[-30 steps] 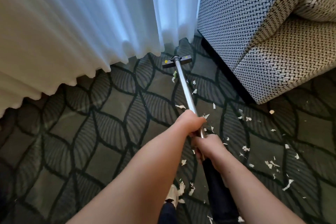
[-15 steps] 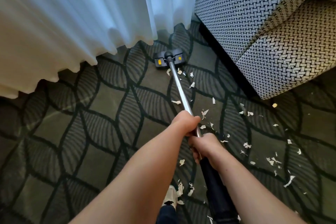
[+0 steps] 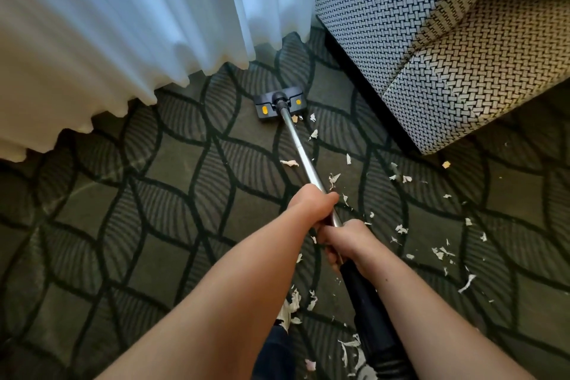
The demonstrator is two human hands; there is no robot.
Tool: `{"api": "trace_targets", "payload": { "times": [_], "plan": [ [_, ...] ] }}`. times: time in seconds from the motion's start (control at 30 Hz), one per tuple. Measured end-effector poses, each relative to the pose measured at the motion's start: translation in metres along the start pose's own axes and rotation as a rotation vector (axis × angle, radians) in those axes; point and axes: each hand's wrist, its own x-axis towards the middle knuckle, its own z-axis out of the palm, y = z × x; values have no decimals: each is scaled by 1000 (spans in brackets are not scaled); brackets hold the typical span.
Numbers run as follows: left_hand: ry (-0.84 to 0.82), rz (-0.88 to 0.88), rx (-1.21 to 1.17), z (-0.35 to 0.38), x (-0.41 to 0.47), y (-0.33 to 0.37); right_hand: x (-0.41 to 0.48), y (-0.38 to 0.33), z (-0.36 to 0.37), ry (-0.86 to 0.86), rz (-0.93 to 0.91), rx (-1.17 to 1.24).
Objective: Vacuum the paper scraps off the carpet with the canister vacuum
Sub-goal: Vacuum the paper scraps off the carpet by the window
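- Back from the curtain's hem comes the vacuum's floor head (image 3: pixel 293 95); a second ago it sat at the hem, seen edge-on. Now its flat top shows.
- White curtain (image 3: pixel 123 25) hangs on the left, and its wavy hem meets the carpet (image 3: pixel 172 170).
- That carpet is dark grey-green with black leaf shapes.
- Black floor head lies flat on the carpet, near the curtain. It has two yellow spots. Any writing on it is too small to read.
- Shiny metal tube (image 3: pixel 300 151) runs from the head back to the hands.
- Left hand (image 3: pixel 311 207) is in front, its fingers curled round the tube.
- Right hand (image 3: pixel 342 241) is just behind, touching the left one. Its fingers wrap round the spot where the tube meets the black hose (image 3: pixel 367 296).
- Hose runs down between the arms to the bottom edge.
- Paper scraps (image 3: pixel 401 228) lie on the carpet. A few are just beside the head, some are along the tube, and most are right of the hands.
- Chair (image 3: pixel 416 40) with a woven black-and-white cover stands at the top right.
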Motion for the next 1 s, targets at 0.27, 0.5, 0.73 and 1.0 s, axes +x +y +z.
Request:
{"api": "trace_targets", "payload": {
  "times": [0.27, 0.5, 0.73, 1.0],
  "plan": [
    [46, 11, -18, 46, -35, 13, -11, 41, -38, -6, -29, -40],
    [51, -22, -10, 93, -66, 25, -27, 80, -74, -40, -10, -82],
    [56, -31, -15, 128, -87, 31, -29, 115, -99, -82, 1, -30],
    [51, -50, -28, 161, -115, 18, -45, 152, -106, -113, 41, -30]
  ]
}}
